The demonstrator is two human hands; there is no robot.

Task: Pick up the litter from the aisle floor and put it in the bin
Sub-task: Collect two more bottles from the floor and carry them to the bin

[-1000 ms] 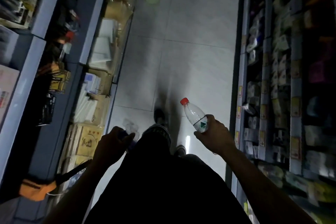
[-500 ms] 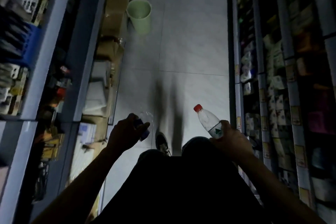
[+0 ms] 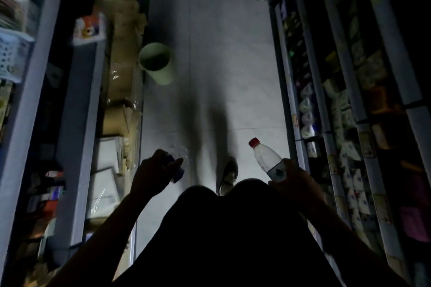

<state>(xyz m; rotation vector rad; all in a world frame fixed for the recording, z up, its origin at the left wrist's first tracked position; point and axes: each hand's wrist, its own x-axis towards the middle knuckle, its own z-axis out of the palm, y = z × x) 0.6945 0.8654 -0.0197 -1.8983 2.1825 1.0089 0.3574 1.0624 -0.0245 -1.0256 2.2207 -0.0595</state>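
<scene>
The right hand [image 3: 292, 179] grips a clear plastic bottle [image 3: 268, 161] by its lower body, fingers curled round the label area. The bottle is tilted, its red cap pointing up and to the left, held above the floor [image 3: 233, 65] near the right shelving [image 3: 326, 123]. The left hand [image 3: 154, 172] is curled round a crumpled piece of litter [image 3: 178, 168], part clear plastic and part dark blue; its exact kind cannot be told. The pale green bin [image 3: 157, 63] stands upright on the floor, well ahead of both hands, against the left edge of the aisle beside stacked cardboard boxes [image 3: 121, 91]. One shoe [image 3: 229, 173] shows on the floor between the hands. Stocked shelves line both sides of the aisle.
</scene>
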